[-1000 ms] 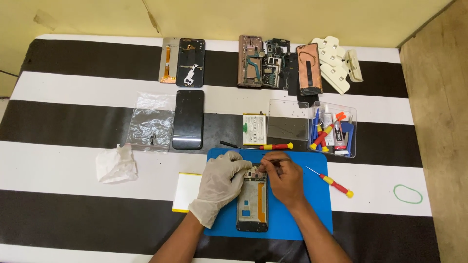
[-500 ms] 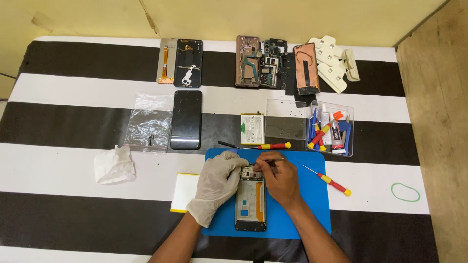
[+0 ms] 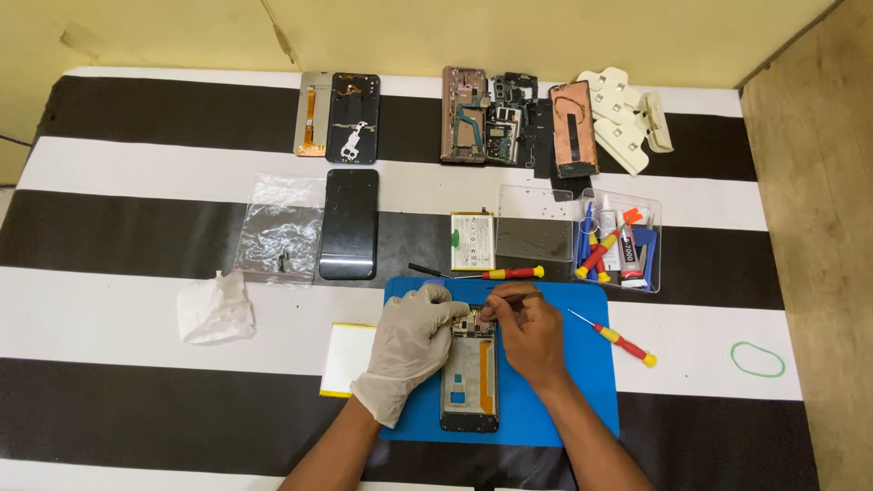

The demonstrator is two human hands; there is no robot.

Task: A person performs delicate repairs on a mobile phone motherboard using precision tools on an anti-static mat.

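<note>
An opened phone frame [image 3: 470,382] lies lengthwise on a blue work mat [image 3: 582,382]. My left hand [image 3: 409,350], in a white glove, rests on the frame's left side and presses its top corner. My bare right hand [image 3: 529,332] pinches thin metal tweezers [image 3: 514,296], their tips at the frame's upper end. What the tips touch is too small to make out.
Two red-and-yellow screwdrivers [image 3: 509,272] [image 3: 620,340] lie by the mat. Behind are a battery [image 3: 474,241], a clear tool tray [image 3: 618,241], a black phone [image 3: 349,224], a plastic bag [image 3: 277,227], several dismantled phone parts [image 3: 482,114]. A tissue [image 3: 216,309], yellow-edged pad [image 3: 350,359], green band [image 3: 757,359].
The view has shifted slightly. Both hands stay on the phone frame's upper end, with the tweezers making only small moves there.
</note>
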